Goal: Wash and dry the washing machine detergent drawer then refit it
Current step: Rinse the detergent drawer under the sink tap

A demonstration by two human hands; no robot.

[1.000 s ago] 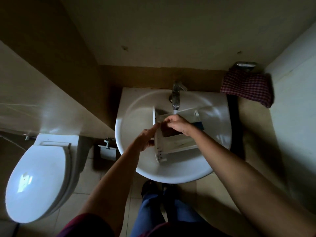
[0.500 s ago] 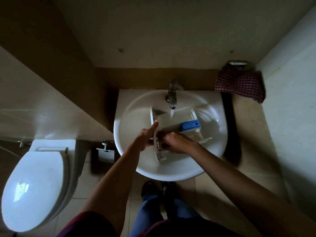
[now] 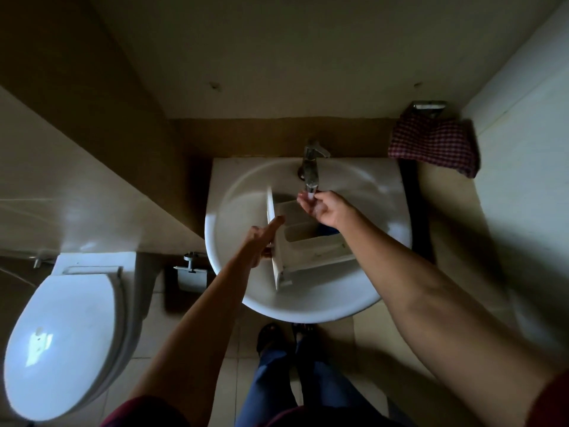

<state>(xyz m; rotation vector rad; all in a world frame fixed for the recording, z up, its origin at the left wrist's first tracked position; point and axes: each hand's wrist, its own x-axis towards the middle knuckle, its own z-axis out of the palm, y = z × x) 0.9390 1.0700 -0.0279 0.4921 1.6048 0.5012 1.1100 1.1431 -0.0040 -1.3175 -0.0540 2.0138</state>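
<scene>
Arms outstretched, left hand (image 3: pixel 261 241) forefinger straight, other fingers unclear — right hand (image 3: pixel 326 208) palm up, loosely cupped

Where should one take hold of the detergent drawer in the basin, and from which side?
Grip the detergent drawer by its front panel, coming from the left, as the left hand does. The panel stands on edge at the drawer's left end and overhangs the body, probably giving a firm lip.

drawer (image 3: pixel 314 254) in sink (image 3: pixel 308 312) | tap (image 3: pixel 310 167) at sink's back | toilet (image 3: pixel 61 340) left of sink | cloth (image 3: pixel 431 143) behind-right of sink
</scene>
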